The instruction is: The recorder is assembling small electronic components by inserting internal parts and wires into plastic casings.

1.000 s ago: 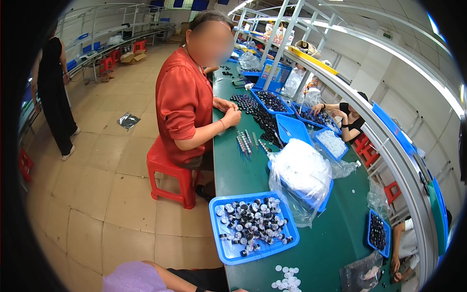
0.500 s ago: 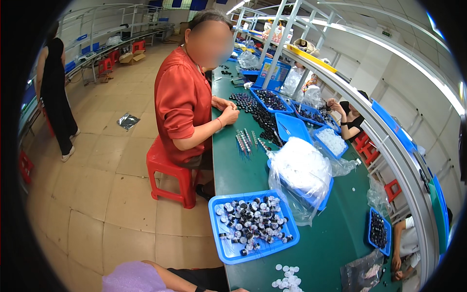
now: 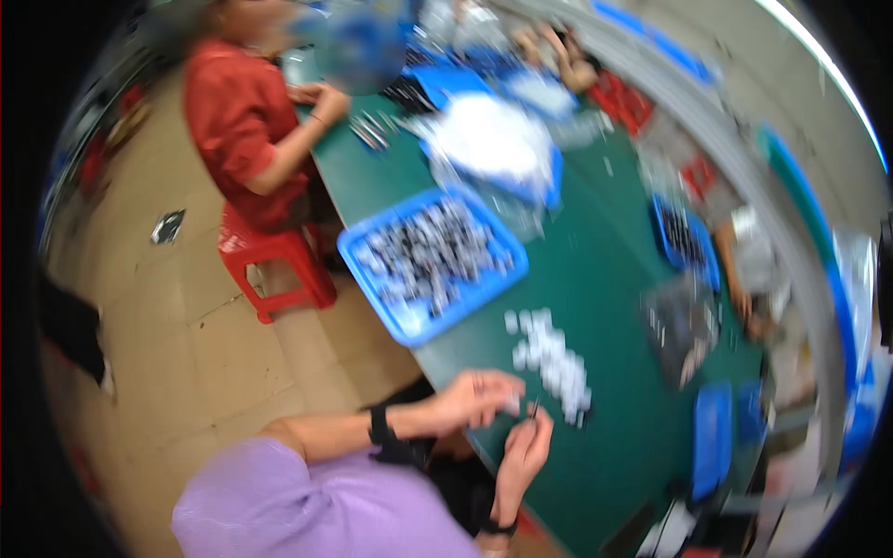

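Over the near edge of the green table (image 3: 595, 279), my left hand (image 3: 473, 400) reaches in with a black band on its wrist. Its fingers pinch a small whitish piece (image 3: 513, 404), blurred. Close by, the fingertips of my right hand (image 3: 524, 458) close on a thin dark piece (image 3: 534, 410), too small and smeared to name. The two pieces are apart. Just beyond my hands lies a loose heap of small white discs (image 3: 553, 363). Farther left stands a blue tray (image 3: 416, 332), filled with small black-and-clear round parts (image 3: 428, 246).
A person in red (image 3: 237, 121) sits at the table on a red stool (image 3: 279, 251). Beyond the tray lies a clear bag of white pieces (image 3: 493, 139). Rightward are a dark-filled tray (image 3: 684, 237), a plastic bag (image 3: 679, 325), another person's arm (image 3: 735, 279) and a blue bin (image 3: 712, 437).
The view has swung down and toward the right. Both my hands now show, pinching small pieces; before, only my left arm showed at the lower edge.
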